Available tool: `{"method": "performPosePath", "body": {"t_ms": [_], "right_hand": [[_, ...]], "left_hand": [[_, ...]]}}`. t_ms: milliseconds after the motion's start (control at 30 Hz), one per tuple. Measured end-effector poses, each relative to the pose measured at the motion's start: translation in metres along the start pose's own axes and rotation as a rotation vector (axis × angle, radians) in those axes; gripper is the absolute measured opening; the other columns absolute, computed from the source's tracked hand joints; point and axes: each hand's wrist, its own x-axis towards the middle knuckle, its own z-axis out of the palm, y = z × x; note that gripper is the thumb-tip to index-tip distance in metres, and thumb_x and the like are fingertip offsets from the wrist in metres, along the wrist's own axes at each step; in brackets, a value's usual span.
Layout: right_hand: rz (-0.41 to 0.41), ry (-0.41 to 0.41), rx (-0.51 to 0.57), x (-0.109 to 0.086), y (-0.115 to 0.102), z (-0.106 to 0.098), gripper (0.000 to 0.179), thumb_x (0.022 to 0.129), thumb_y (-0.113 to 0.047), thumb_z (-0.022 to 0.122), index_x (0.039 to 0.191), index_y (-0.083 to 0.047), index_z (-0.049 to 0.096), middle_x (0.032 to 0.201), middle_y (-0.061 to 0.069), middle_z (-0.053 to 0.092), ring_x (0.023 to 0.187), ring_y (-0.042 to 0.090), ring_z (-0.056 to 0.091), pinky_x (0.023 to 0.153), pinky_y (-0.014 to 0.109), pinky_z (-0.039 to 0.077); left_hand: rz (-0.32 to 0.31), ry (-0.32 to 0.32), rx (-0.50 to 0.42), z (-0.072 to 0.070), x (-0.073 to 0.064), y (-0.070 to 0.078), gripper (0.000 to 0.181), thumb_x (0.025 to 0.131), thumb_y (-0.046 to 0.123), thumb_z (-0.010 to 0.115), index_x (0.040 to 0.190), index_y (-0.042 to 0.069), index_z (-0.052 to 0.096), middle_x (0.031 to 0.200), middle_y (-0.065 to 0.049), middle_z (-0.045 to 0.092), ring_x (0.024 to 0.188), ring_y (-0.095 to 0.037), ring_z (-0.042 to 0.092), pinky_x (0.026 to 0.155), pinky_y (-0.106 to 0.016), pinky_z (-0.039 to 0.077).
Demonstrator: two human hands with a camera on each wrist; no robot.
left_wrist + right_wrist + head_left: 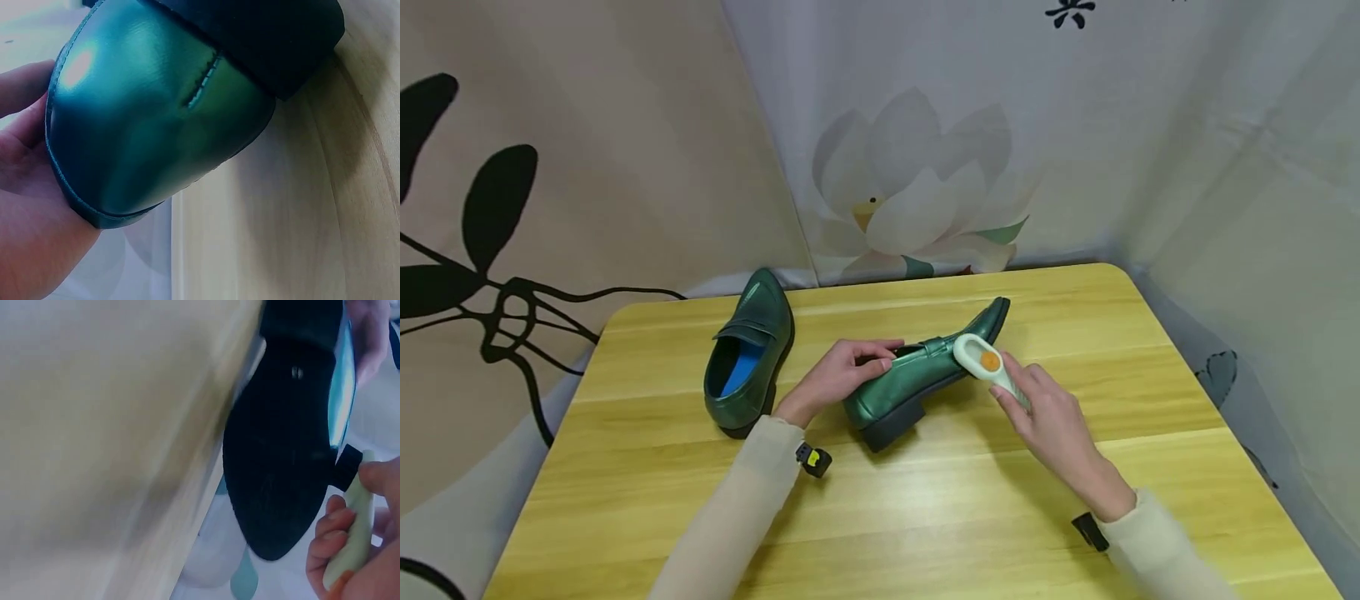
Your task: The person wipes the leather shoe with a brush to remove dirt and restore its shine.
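A green loafer [898,387] with a black sole and block heel is held tilted over the table, toe pointing away to the right. My left hand [838,375] grips it by the edge of its opening; some fingertips are hidden there. In my right hand [1056,421] is a pale green shoe brush [974,356] with an orange spot, its head against the shoe's side near the toe. Dark bristles [347,467] show beside the sole [278,444] in the right wrist view. The left wrist view shows the shoe's heel end [144,119] close up.
A matching green loafer [762,304] with a blue insole stands upright at the left of the wooden table [880,533]. Printed curtains [917,183] hang behind the table's back edge and along its sides.
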Motion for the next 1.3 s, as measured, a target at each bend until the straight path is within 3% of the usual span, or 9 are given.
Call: {"method": "performPosePath", "body": {"t_ms": [133,400,500,600,800,900,1200,1300], "right_hand": [[-0.003,-0.004,0.003,-0.002,0.000,0.002,0.056,0.094,-0.012,0.077,0.145,-0.002,0.058,0.090,0.010,0.064,0.060,0.011,0.044,0.049,0.026,0.038],[0.166,0.018,-0.027,0.031,0.027,-0.002,0.049,0.104,-0.021,0.065,0.146,0.003,0.055,0.084,0.017,0.062,0.061,0.024,0.048,0.054,0.038,0.039],[0.203,0.017,-0.029,0.035,0.029,-0.002,0.049,0.105,-0.023,0.063,0.147,0.002,0.055,0.082,0.016,0.060,0.062,0.026,0.047,0.055,0.040,0.039],[0.182,0.013,-0.017,0.029,0.021,-0.001,0.050,0.104,-0.021,0.066,0.147,0.002,0.054,0.084,0.016,0.061,0.063,0.024,0.048,0.054,0.038,0.039],[0.022,-0.021,-0.013,0.006,-0.008,0.001,0.056,0.097,-0.015,0.074,0.148,-0.001,0.056,0.092,0.012,0.064,0.061,0.012,0.046,0.050,0.028,0.039],[-0.011,-0.043,-0.032,0.004,-0.012,-0.001,0.057,0.096,-0.016,0.075,0.148,-0.004,0.056,0.092,0.010,0.064,0.058,0.010,0.044,0.048,0.025,0.038],[0.191,-0.084,-0.082,0.043,0.023,-0.026,0.050,0.107,-0.027,0.060,0.148,0.001,0.054,0.081,0.015,0.058,0.060,0.024,0.047,0.050,0.037,0.036],[0.214,-0.111,-0.089,0.053,0.026,-0.030,0.050,0.108,-0.028,0.058,0.148,0.001,0.053,0.080,0.016,0.057,0.061,0.028,0.048,0.051,0.039,0.037]], "left_hand": [[-0.006,-0.007,-0.015,0.001,-0.003,-0.002,0.024,0.105,0.014,0.062,0.121,0.003,0.075,0.149,-0.004,0.058,0.142,-0.026,0.048,0.115,-0.047,0.039],[-0.045,-0.002,-0.028,0.004,-0.004,-0.002,0.023,0.105,0.014,0.061,0.120,0.004,0.075,0.149,-0.003,0.058,0.143,-0.025,0.047,0.116,-0.047,0.038],[-0.047,-0.002,-0.025,0.004,-0.004,-0.001,0.023,0.105,0.014,0.061,0.120,0.004,0.075,0.149,-0.003,0.058,0.143,-0.026,0.047,0.116,-0.047,0.037],[-0.038,-0.006,-0.019,0.004,-0.004,-0.001,0.023,0.105,0.014,0.061,0.120,0.003,0.075,0.149,-0.003,0.058,0.143,-0.026,0.047,0.116,-0.047,0.038],[-0.010,-0.006,-0.005,0.001,-0.004,0.000,0.022,0.105,0.014,0.061,0.117,0.003,0.076,0.149,-0.004,0.058,0.143,-0.026,0.048,0.115,-0.047,0.038],[0.004,-0.015,0.009,0.001,-0.003,0.003,0.022,0.105,0.014,0.061,0.118,0.004,0.076,0.150,-0.005,0.058,0.142,-0.026,0.048,0.115,-0.047,0.039],[0.033,-0.037,0.056,0.004,-0.002,0.008,0.023,0.106,0.015,0.061,0.120,0.004,0.075,0.151,-0.005,0.057,0.143,-0.026,0.048,0.115,-0.047,0.039],[0.046,-0.037,0.061,0.004,-0.002,0.009,0.024,0.105,0.015,0.061,0.121,0.004,0.075,0.151,-0.005,0.056,0.143,-0.027,0.048,0.115,-0.047,0.039]]}}
